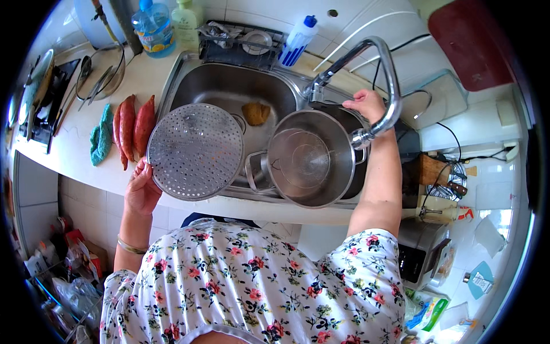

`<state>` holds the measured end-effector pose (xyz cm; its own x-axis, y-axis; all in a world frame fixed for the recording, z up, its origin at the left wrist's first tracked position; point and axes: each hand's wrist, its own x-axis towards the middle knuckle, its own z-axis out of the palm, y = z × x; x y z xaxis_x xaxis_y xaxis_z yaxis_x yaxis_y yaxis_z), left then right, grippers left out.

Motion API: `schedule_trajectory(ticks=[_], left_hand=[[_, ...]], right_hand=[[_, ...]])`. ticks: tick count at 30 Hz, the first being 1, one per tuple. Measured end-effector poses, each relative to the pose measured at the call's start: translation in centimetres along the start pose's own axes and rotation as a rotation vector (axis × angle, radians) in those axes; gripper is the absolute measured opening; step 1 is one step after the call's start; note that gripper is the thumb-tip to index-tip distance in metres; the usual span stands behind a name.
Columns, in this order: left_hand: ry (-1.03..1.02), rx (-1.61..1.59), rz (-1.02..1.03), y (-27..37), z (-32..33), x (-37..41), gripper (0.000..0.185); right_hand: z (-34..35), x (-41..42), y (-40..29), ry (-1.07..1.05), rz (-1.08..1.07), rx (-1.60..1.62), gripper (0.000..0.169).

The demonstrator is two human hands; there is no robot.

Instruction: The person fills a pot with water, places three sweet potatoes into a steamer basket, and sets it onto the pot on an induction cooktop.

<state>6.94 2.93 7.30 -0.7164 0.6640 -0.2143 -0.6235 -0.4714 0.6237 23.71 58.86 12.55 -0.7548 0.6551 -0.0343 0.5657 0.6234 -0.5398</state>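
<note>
My left hand (142,185) grips the rim of a round perforated metal steamer plate (195,150), held over the left part of the sink and its front edge. My right hand (367,104) is at the chrome faucet (319,88), thumb and fingers near its base, partly behind the curved spout; whether it touches the lever I cannot tell. A stainless steel pot (311,159) stands over the right basin under the spout, with some water in its bottom. A brown scrubbing pad (256,113) lies in the left basin (215,84).
Several sweet potatoes (144,124) and a teal cloth (101,135) lie on the counter left of the sink. Behind the sink stand a blue soap bottle (154,32), a green bottle (186,26), a black rack (240,45) and a blue-capped bottle (297,41). A glass lid (112,77) is further left.
</note>
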Motion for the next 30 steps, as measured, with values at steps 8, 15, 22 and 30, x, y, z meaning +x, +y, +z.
schedule_trajectory(ticks=[8, 15, 22, 30], left_hand=[[-0.145, 0.053, -0.043, 0.5, 5.9, 3.0, 0.011], [-0.326, 0.249, -0.219, -2.9, 9.4, 5.9, 0.008], [-0.234, 0.27, -0.298, -6.3, 10.9, 7.7, 0.008], [-0.293, 0.509, -0.43, -6.0, 12.8, 9.2, 0.027]], right_hand=[[2.1, -8.8, -3.7, 0.469, -0.102, 0.164, 0.023], [7.0, -19.9, -13.8, 0.092, -0.539, 0.374, 0.03], [8.7, -21.6, -16.0, 0.002, -0.64, -0.208, 0.054], [9.5, -20.9, -13.4, 0.194, -0.717, -0.764, 0.034]])
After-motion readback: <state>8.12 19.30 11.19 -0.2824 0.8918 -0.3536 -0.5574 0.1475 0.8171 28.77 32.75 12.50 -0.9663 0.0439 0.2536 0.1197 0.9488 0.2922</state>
